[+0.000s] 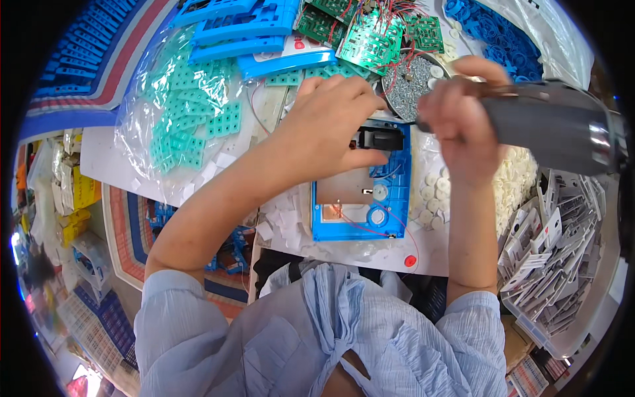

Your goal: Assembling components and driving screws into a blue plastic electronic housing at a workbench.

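Note:
An open blue plastic casing lies on the white table in front of me, with a black block-shaped part at its upper end. My left hand is closed over that end, fingers across the top edge and thumb beside the black part. Inside the casing are a brownish flat panel, a round white disc and thin red wires. My right hand, blurred by motion, is wrapped round a dark grey electric screwdriver. The tool lies sideways, its narrow tip close to the casing's upper right corner.
A round tray of small screws stands behind the casing, near green circuit boards. Turquoise pieces in clear plastic lie left. White discs are heaped right, beside a bin of grey-white plates. A red button sits near the front edge.

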A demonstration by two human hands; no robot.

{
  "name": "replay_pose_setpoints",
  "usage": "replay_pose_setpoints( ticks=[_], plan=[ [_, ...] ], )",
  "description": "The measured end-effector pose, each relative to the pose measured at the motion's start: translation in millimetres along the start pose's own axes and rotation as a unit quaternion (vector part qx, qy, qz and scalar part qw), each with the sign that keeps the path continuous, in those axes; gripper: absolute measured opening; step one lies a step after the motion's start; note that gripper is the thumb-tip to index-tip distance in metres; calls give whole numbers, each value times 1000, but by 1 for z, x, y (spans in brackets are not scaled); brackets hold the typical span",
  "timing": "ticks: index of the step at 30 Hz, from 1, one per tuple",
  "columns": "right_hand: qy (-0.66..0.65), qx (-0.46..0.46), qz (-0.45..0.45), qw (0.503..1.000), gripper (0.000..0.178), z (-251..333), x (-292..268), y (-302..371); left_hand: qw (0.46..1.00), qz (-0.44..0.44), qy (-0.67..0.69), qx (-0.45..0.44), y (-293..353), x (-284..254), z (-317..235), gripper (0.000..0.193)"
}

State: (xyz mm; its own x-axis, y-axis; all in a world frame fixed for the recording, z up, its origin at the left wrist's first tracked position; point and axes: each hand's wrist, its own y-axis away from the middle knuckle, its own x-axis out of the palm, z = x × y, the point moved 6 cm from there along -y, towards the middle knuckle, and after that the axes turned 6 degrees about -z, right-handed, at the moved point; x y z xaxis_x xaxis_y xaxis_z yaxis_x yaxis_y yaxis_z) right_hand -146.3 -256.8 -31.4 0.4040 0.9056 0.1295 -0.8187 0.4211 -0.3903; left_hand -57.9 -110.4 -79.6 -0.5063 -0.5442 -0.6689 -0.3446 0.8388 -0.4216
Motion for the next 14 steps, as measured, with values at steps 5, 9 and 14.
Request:
replay_pose_setpoints(
  ticks=[5,9,14],
  plan=[
    [-25,-75,-26,997,46,53,-28,-10,997,35,-50,46,1,-2,-15,48],
    [306,-205,-188,910,43,111,-53,17,999,16,5,-31,3,-47,-47,49],
    [375,-341,-197,839,39,156,-40,76,986,-2,13,-164,58,-131,-50,71]
  ],
)
